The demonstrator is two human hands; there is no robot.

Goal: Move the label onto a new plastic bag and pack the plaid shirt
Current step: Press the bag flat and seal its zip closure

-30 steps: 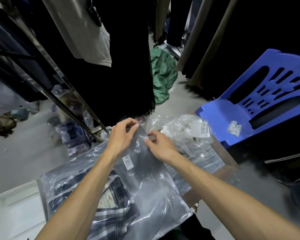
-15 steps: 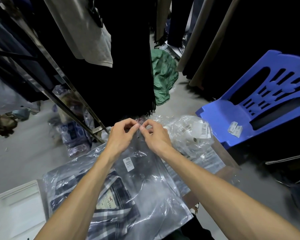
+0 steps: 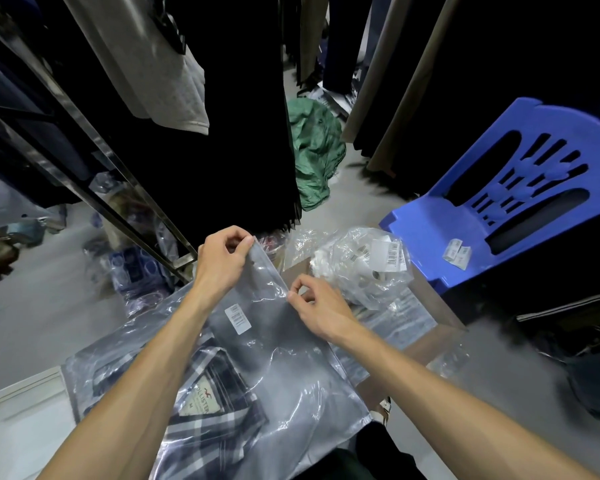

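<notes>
clear plastic is what you're working: the new plastic bag (image 3: 278, 344) lies over the plaid shirt (image 3: 208, 420), and every place below is told from that bag. your left hand (image 3: 219, 263) pinches its far top corner between thumb and fingers, lifting the edge. your right hand (image 3: 317, 306) pinches the same top edge lower along its right side, fingertips pressed together on the film. the label (image 3: 238, 318) sits on the bag's face just below your left hand, and it looks stuck down already. the shirt lies under the bag's near left part, in what looks like its own older wrapper, so packing seems not yet begun.

risks, as i judge them: the film is thin and slippery, so if both pinches catch both layers, the mouth won't open and you'll only stretch it. pull too hard and the edge could tear. tugging the film near the label may wrinkle or lift it. beyond the bag's right edge a crumpled clear bag of tags (image 3: 364, 268) sits close; a sweeping elbow could drag it.
</notes>
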